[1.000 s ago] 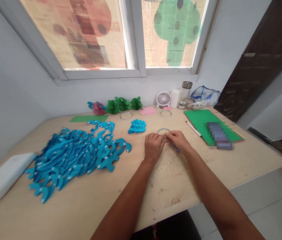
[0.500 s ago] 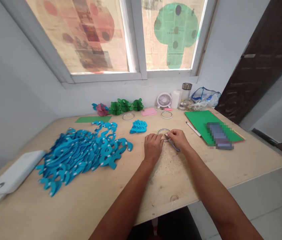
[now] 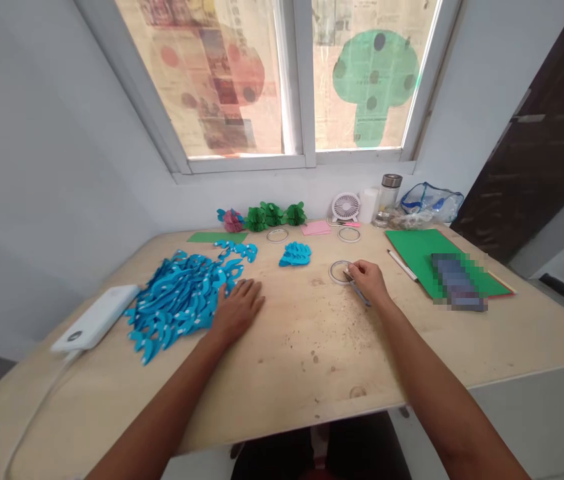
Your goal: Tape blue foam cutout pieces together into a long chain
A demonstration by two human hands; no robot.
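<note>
My left hand point(image 3: 239, 309) lies with its fingers spread at the right edge of a heap of blue paper pieces point(image 3: 177, 297) that carry small white squares. My right hand point(image 3: 368, 279) is closed at a tape ring point(image 3: 338, 272), pinching something too small to make out. Scissors point(image 3: 361, 293) lie under its fingers, and whether it grips them is unclear. A small stack of blue paper point(image 3: 295, 255) sits between the heap and the ring.
Behind are green paper flowers point(image 3: 273, 214), two more tape rings point(image 3: 277, 235), pink paper point(image 3: 316, 228), a small fan point(image 3: 346, 207) and a glass bottle point(image 3: 388, 200). A pen point(image 3: 402, 265) and green sheets point(image 3: 415, 248) lie right; a white power bank point(image 3: 96, 319) left.
My left hand has moved left, away from the tape ring, to the edge of the blue heap, and its fingers have spread. My right hand stays by the ring. The view has shifted left.
</note>
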